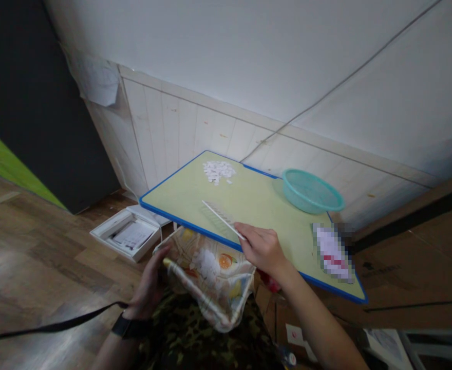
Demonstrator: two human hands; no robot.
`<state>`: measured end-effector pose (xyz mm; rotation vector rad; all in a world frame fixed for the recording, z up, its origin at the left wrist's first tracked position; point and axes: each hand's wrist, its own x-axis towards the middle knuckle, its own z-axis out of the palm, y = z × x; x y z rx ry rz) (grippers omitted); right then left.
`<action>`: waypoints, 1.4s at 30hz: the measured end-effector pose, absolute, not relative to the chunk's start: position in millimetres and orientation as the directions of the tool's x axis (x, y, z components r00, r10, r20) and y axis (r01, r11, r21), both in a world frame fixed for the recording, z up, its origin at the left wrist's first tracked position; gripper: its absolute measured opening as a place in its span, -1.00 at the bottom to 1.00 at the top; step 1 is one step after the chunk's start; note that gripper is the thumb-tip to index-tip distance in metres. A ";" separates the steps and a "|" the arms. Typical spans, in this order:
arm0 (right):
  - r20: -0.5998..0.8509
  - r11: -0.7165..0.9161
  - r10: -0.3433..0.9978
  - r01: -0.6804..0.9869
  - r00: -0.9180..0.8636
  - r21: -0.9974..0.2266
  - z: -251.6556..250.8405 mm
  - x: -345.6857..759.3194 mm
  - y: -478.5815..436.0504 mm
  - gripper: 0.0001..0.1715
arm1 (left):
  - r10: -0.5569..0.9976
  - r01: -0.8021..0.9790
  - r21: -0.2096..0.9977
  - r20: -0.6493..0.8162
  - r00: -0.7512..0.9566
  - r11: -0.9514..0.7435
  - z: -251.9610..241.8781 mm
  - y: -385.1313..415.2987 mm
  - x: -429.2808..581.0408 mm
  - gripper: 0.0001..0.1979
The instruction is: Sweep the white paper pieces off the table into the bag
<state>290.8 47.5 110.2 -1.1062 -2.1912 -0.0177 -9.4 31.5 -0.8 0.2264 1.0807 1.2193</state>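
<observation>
A thin white strip-like piece [223, 220], seen nearly edge-on, is held in my right hand [259, 246] just above the front edge of the yellow-green table [257, 203]. My left hand [152, 280] grips the left side of a patterned tray [226, 298] below the table edge. Inside the tray lies a heap of small white pieces [206, 263] beside a printed orange slice. Another pile of small white pieces [218, 171] is spread near the table's back left corner.
A turquoise basin [311, 191] sits at the table's back right, with a blurred-out packet [333, 254] nearer the right corner. An open white box [128, 234] is on the floor at left. Cardboard boxes [411, 272] stand at right. A cable [326, 95] crosses the wall.
</observation>
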 end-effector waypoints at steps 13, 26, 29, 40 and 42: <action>0.382 0.090 0.923 0.991 -0.046 -0.099 144.4 342.0 101.1 -0.67 | 0.834 -0.651 0.639 -0.552 -0.018 0.409 -28.8 38.7 -15.5 -0.55; 0.398 -0.246 0.885 0.968 0.240 -0.036 164.0 378.1 132.9 -0.68 | 0.856 -0.618 0.665 -0.516 0.025 0.419 -30.9 31.9 -17.0 -0.46; 0.354 -0.256 0.904 0.967 0.240 -0.003 157.7 374.0 135.2 -0.66 | 0.859 -0.613 0.685 -0.511 -0.020 0.394 -27.0 32.4 -14.8 -0.50; 0.369 -0.098 0.922 0.993 0.117 -0.069 147.8 354.5 125.0 -0.71 | 0.836 -0.614 0.660 -0.548 -0.001 0.432 -28.2 33.7 -14.3 -0.49; 0.376 -0.086 0.919 0.992 0.114 -0.091 147.2 352.7 124.6 -0.73 | 0.840 -0.626 0.656 -0.543 -0.002 0.422 -28.7 33.1 -14.1 -0.52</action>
